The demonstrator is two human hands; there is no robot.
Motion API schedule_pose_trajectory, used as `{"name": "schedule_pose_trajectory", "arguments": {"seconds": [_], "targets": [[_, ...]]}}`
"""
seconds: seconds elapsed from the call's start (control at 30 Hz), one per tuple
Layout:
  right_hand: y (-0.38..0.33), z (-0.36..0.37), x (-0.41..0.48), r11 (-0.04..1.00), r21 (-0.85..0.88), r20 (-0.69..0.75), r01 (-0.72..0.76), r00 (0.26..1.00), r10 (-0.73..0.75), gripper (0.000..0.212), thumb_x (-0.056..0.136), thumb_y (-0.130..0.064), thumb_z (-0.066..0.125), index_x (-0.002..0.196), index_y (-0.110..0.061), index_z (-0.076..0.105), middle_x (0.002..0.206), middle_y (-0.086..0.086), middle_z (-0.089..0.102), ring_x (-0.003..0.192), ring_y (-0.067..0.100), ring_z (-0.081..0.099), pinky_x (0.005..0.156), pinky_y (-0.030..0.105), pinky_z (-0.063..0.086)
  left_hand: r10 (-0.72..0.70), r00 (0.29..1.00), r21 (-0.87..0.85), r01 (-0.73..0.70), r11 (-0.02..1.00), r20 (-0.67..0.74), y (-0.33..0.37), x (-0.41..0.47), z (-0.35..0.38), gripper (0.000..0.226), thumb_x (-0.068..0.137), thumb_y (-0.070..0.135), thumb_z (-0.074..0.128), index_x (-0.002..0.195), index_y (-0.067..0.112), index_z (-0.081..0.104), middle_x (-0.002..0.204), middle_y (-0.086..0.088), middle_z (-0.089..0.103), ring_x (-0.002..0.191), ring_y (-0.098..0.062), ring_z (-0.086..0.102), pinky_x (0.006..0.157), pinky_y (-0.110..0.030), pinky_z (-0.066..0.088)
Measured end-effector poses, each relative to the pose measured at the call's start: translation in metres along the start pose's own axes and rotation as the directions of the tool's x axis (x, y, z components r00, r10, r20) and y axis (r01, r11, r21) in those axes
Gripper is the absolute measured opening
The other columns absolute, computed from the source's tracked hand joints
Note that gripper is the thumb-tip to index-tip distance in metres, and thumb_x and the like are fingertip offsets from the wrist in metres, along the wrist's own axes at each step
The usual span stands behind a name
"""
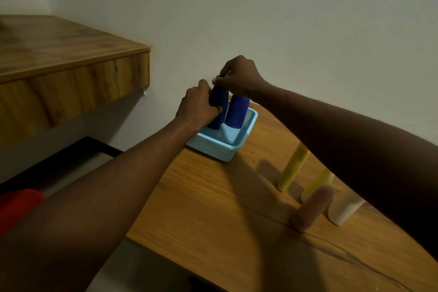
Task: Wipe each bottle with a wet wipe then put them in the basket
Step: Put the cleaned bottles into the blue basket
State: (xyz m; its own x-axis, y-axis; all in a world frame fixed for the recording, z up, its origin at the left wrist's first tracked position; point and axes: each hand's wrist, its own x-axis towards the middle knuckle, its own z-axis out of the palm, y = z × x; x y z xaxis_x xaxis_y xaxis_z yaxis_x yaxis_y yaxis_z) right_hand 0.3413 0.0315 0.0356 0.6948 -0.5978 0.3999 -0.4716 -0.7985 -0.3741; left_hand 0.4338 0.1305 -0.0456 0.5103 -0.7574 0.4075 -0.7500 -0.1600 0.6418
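tabletop [213, 208]: warm brown wood with a visible grain and a dark line running across its near right part; the edge curves round on the left, and shadows of the arms fall across it.
wall [272, 19]: plain and pale, rising right behind the tabletop; the light is dim.
wooden ledge [59, 54]: a thick slab of darker wood on the upper left, fixed against the wall and higher than the tabletop.
floor [78, 161]: seen below the ledge, pale with a dark strip across it.
red cloth [19, 204]: at the left edge, under the left forearm; what it is i cannot tell.
basket [213, 147]: light blue, perforated plastic, at the far left edge of the tabletop, close to the wall.
held blue bottle [219, 111]: dark blue and tilted, its lower end down inside the basket; whether it touches the bottom i cannot tell.
second blue bottle [237, 111]: dark blue, standing in the basket just beside the held one.
left hand [196, 106]: fingers curled round the side of the held blue bottle.
right hand [239, 76]: above the basket, fingertips pinched at the top end of the held blue bottle; cap or wipe under them is too small to tell.
yellow bottle [294, 166]: on the tabletop to the right, well apart from the basket, top hidden by the right forearm.
second yellow bottle [320, 182]: just behind the pink bottle [312, 208], which is blurred.
white bottle [343, 211]: nearest the right edge, beside the pink one.
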Motion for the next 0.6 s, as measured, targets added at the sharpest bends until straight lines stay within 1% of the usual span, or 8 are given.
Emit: {"name": "schedule_pose_trajectory", "arguments": {"seconds": [0.13,0.3,0.4,0.47,0.53,0.6], "targets": [[-0.001,-0.001,-0.001,0.999,-0.038,0.018,-0.019,1.0,0.02,0.034,0.092,-0.031,0.073,0.112,-0.004,0.073,0.109,0.008,0.071,0.095,0.015,0.062,0.075,0.024,0.043,-0.008,1.0,0.009,0.008,1.0,0.004,0.002,-0.003,-0.001,0.055,0.086,0.025,0.078,0.128,0.01,0.046,0.124,-0.014,0.064,0.109,-0.03,0.065,0.08,-0.027,0.05],[-0.004,-0.005,-0.006,0.998,-0.058,0.026,-0.036,0.999,0.038,0.05,0.089,-0.035,0.074,0.128,-0.005,0.063,0.123,0.01,0.066,0.103,0.018,0.058,0.08,0.026,0.043,0.001,1.0,0.0,-0.001,1.0,0.004,0.011,-0.009,-0.007,0.054,0.085,0.023,0.078,0.127,0.01,0.047,0.123,-0.014,0.064,0.11,-0.03,0.065,0.084,-0.032,0.053],[-0.007,-0.017,-0.013,0.997,-0.067,0.03,-0.034,0.999,0.036,0.049,0.09,-0.038,0.073,0.126,-0.006,0.064,0.123,0.01,0.066,0.112,0.022,0.061,0.083,0.028,0.046,0.011,1.0,-0.012,-0.011,1.0,-0.008,0.018,-0.015,-0.012,0.052,0.085,0.023,0.077,0.126,0.011,0.048,0.122,-0.012,0.064,0.11,-0.027,0.064,0.082,-0.029,0.051],[-0.008,-0.027,-0.02,0.997,-0.064,0.027,-0.036,0.999,0.037,0.047,0.09,-0.039,0.074,0.123,-0.007,0.065,0.121,0.009,0.066,0.111,0.022,0.061,0.085,0.029,0.049,0.015,1.0,-0.024,-0.016,1.0,-0.015,0.026,-0.021,-0.015,0.049,0.085,0.022,0.077,0.124,0.012,0.049,0.118,-0.009,0.064,0.107,-0.024,0.064,0.08,-0.026,0.05],[-0.008,-0.037,-0.031,0.997,-0.068,0.035,-0.038,0.999,0.04,0.045,0.089,-0.039,0.075,0.121,-0.009,0.066,0.116,0.007,0.066,0.106,0.02,0.061,0.079,0.026,0.047,0.028,0.999,-0.04,-0.029,0.999,-0.028,0.035,-0.03,-0.018,0.045,0.086,0.02,0.076,0.121,0.013,0.05,0.111,-0.006,0.063,0.101,-0.021,0.064,0.077,-0.025,0.047],[-0.01,-0.05,-0.046,0.997,-0.07,0.04,-0.035,0.998,0.038,0.04,0.088,-0.036,0.076,0.117,-0.01,0.068,0.11,0.006,0.066,0.097,0.016,0.06,0.066,0.019,0.042,0.048,0.998,-0.065,-0.05,0.997,-0.034,0.048,-0.042,-0.021,0.044,0.086,0.019,0.076,0.121,0.013,0.051,0.111,-0.005,0.063,0.098,-0.016,0.062,0.077,-0.024,0.048]]}}
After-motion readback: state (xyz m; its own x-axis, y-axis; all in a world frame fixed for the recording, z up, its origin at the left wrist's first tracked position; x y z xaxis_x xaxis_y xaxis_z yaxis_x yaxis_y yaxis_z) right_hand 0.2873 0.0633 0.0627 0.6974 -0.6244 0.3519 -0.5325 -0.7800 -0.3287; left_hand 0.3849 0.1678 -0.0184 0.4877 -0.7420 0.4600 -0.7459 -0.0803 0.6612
